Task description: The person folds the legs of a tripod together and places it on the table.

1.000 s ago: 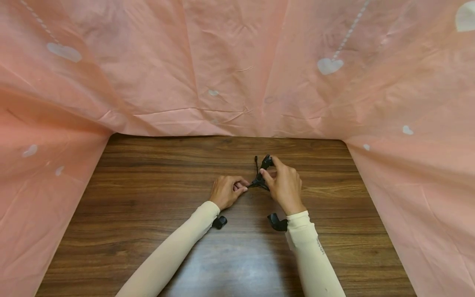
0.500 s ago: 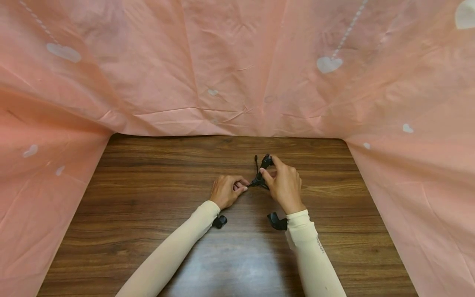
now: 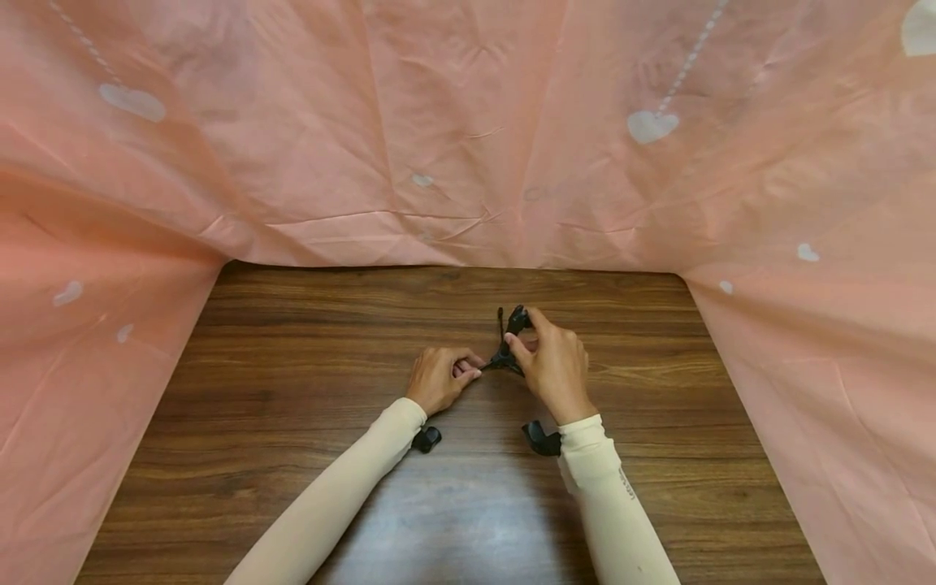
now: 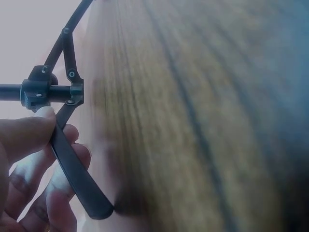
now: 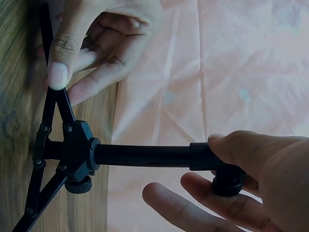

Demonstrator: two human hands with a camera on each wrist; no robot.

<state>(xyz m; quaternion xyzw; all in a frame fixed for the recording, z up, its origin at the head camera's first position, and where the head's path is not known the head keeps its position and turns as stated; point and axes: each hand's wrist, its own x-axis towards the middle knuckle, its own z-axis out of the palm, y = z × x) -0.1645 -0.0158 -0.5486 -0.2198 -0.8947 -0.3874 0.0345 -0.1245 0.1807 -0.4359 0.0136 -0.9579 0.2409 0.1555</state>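
Note:
A small black tripod (image 3: pixel 503 357) stands upright on the table between both hands, with its legs spread. My left hand (image 3: pixel 436 379) pinches one flat leg (image 4: pixel 79 174) between thumb and fingers, near the hinged braces. The other fingers lie curled behind that leg in the left wrist view. My right hand (image 3: pixel 557 370) grips the top of the centre column (image 5: pixel 145 155), thumb along its upper end and fingers around an upper knob (image 5: pixel 227 186). Lower down, another ridged knob (image 5: pixel 78 184) sits on the leg collar. The right palm hides part of the tripod's top.
Brown wood-grain table (image 3: pixel 314 325) lies under the hands. Pink cloth with white hearts (image 3: pixel 453 146) hangs along its back and both sides. Black wrist-worn devices (image 3: pixel 541 439) jut inward below the sleeves.
Both hands and the tripod have shifted slightly to the left. Each hand keeps the same hold.

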